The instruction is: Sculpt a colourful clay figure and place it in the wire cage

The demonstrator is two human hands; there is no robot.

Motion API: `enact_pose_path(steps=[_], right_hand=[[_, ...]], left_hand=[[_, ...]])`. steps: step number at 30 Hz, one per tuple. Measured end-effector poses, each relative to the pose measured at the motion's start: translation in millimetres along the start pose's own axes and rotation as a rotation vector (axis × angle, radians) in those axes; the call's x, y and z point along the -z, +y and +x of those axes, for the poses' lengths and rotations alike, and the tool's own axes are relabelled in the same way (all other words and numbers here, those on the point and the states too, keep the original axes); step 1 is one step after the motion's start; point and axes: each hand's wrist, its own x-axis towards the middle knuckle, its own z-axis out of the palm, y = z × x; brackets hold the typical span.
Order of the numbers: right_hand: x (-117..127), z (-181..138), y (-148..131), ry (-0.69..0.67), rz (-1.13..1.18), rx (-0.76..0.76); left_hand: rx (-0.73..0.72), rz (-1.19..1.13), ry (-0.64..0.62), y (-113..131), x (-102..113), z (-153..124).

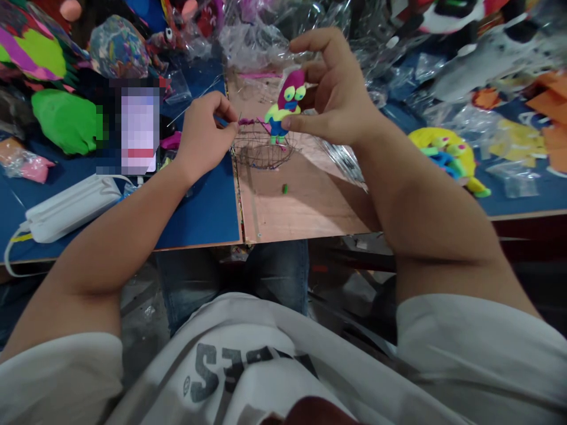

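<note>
Between the thumb and fingers of my right hand is a small clay figure, with a magenta head, bulging pale eyes and a yellow, blue and green body. It is upright over a rounded wire frame; whether its feet touch the wire I cannot tell. My left hand pinches the left edge of this frame, where a dark pink strip runs along the wire. On the board below lies a tiny green piece.
A lit phone and a white power strip are to the left, near a green clay lump. A bundle of thin wires and a yellow clay figure lie to the right. Clear plastic wrap covers the back.
</note>
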Motion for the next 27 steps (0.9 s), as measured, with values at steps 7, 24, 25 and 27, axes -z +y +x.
enact_pose_path(steps=[7, 24, 25, 27], right_hand=[[4.1, -1.5, 0.3, -0.019, -0.014, -0.004], [20.2, -2.9, -5.1, -0.087, -0.105, 0.093], [20.4, -3.1, -5.4, -0.090, -0.100, 0.075], [20.0, -3.6, -6.2, -0.086, -0.095, 0.044]], left_hand=[[-0.017, -0.029, -0.020, -8.6, 0.6, 3.2], [-0.078, -0.081, -0.017, -22.6, -2.6, 7.4], [-0.098, -0.104, -0.022, -27.7, -3.8, 8.6], [-0.148, -0.136, -0.003, -36.2, -6.5, 10.3]])
